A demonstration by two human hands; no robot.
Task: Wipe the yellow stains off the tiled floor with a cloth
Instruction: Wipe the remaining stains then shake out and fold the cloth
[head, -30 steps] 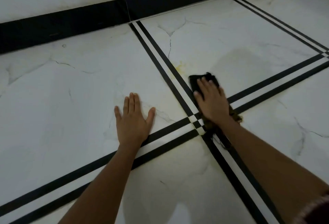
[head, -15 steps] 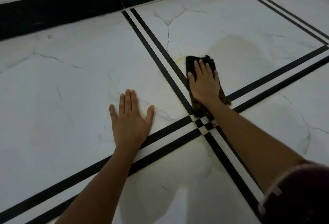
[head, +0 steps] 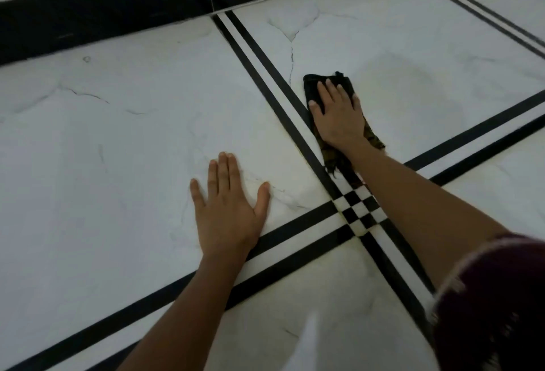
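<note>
A dark cloth [head: 312, 87] lies flat on the white marble-look tiled floor [head: 118, 135], just right of a double black stripe. My right hand [head: 336, 114] presses down on it with straight fingers. The cloth's frayed end [head: 331, 158] shows behind my wrist. My left hand [head: 228, 208] rests flat on the tile to the left, fingers spread, holding nothing. A faint wet, yellowish smear [head: 413, 90] spreads over the tile to the right of the cloth. No bright yellow stain is visible; the cloth covers the spot by the stripe.
Black double stripes cross in a checkered patch [head: 358, 211] near my right forearm. A black skirting band [head: 103, 14] runs along the wall at the top. A maroon sleeve [head: 495, 297] fills the lower right corner.
My right hand has pushed the cloth forward along the stripe, away from the checkered crossing, over the yellow spot seen earlier. My left hand stays planted.
</note>
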